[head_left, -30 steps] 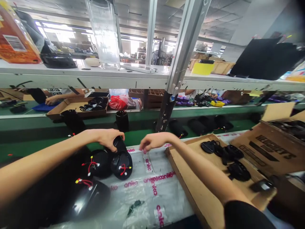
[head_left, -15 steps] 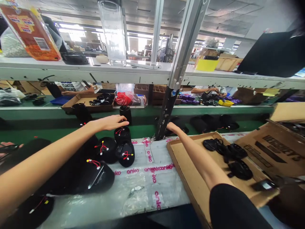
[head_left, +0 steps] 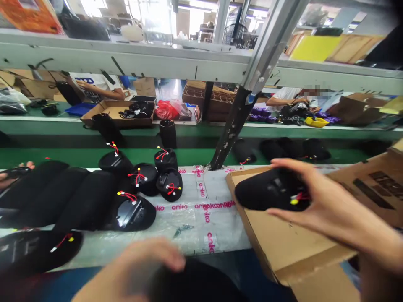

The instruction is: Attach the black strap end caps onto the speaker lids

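Observation:
My right hand (head_left: 317,201) grips a black cylindrical housing (head_left: 261,191) between thumb and fingers, above a shallow cardboard box (head_left: 292,247). Red wires with a yellow connector stick out of the housing's end near the palm. Low in the view, my left hand (head_left: 151,260) is smeared by motion, its fingers curled beside a dark shape (head_left: 198,283) that I cannot identify. Beyond it, a housing with a glossy end (head_left: 134,214) lies on the plastic-wrapped table. Several similar housings (head_left: 143,180) sit nearby, with red wires on their ends.
A slanted metal post (head_left: 229,130) rises from behind the table to an overhead shelf (head_left: 151,58). Across the green conveyor (head_left: 192,144), people's arms are at work. Another person's hand (head_left: 19,172) shows at far left. A tall cardboard flap (head_left: 371,188) stands at right.
My right hand has come back from behind the post, now with a black housing in it. My left hand has pulled away from the far housings toward me. The view has tilted down.

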The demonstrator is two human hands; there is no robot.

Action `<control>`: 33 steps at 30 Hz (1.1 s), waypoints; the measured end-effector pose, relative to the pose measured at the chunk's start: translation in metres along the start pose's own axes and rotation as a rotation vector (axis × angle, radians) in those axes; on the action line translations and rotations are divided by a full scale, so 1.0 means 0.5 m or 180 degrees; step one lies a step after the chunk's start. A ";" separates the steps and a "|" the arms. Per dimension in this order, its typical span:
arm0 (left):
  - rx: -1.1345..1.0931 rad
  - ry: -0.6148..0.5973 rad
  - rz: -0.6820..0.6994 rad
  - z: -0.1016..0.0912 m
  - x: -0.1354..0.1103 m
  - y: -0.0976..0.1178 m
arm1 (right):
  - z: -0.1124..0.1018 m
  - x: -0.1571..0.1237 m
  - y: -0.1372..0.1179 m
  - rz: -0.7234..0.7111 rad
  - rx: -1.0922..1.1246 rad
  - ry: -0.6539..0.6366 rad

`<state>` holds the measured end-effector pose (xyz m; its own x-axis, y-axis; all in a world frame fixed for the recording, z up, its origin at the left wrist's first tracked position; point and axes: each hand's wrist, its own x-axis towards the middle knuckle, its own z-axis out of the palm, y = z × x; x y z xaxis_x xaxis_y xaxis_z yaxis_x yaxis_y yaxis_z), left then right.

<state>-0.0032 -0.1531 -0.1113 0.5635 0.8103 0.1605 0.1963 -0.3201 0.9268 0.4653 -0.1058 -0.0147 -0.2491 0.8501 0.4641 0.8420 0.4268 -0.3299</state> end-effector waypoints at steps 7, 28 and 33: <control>-0.0674 0.0012 -0.0009 0.158 0.188 -0.142 | 0.245 -0.034 -0.199 -0.0693 0.0676 -0.1096; -0.0272 0.1322 0.0065 0.254 0.175 -0.176 | 0.527 -0.185 -0.266 0.1468 0.2476 0.1208; -0.0421 0.1440 -0.0030 0.272 0.161 -0.170 | 0.537 -0.174 -0.278 0.1628 0.2345 0.1339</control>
<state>0.1346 -0.1273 -0.2231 0.1500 0.9548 0.2565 0.0792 -0.2702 0.9596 0.2416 -0.1563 -0.2298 0.3720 0.8676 0.3300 0.2571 0.2453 -0.9347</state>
